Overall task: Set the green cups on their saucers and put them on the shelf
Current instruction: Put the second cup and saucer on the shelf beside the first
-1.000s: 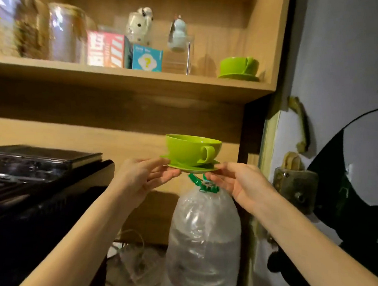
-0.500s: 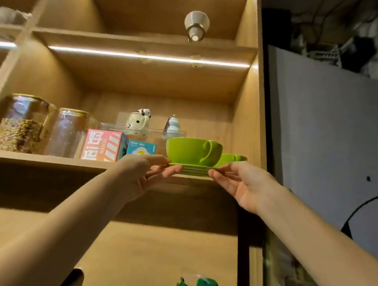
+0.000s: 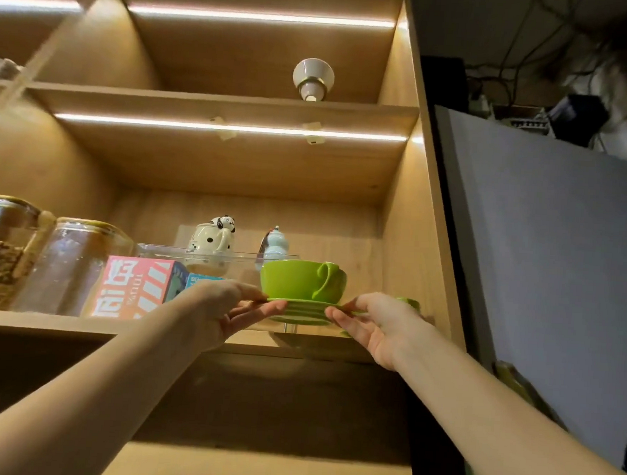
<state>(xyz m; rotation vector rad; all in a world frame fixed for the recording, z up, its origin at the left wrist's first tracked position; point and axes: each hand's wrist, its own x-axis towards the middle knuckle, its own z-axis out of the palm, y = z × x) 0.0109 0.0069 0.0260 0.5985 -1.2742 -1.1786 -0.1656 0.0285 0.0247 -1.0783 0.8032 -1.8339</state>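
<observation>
A green cup (image 3: 298,281) stands upright on a green saucer (image 3: 302,311), handle to the right. My left hand (image 3: 223,312) pinches the saucer's left rim and my right hand (image 3: 376,323) pinches its right rim. I hold the pair just above the wooden shelf (image 3: 61,323), near its front edge. Behind my right hand a sliver of a second green cup (image 3: 410,302) shows on the shelf; the rest of it is hidden.
On the shelf to the left stand two glass jars (image 3: 72,263), a pink box (image 3: 132,287) and a small blue box (image 3: 201,280). A clear tray holds a panda mug (image 3: 213,238) and a small figurine (image 3: 275,243) at the back. The cabinet's side wall (image 3: 410,250) is close on the right.
Both hands have lifted the cup and saucer from low in front of the water bottle up to shelf level, and my view has tilted upward.
</observation>
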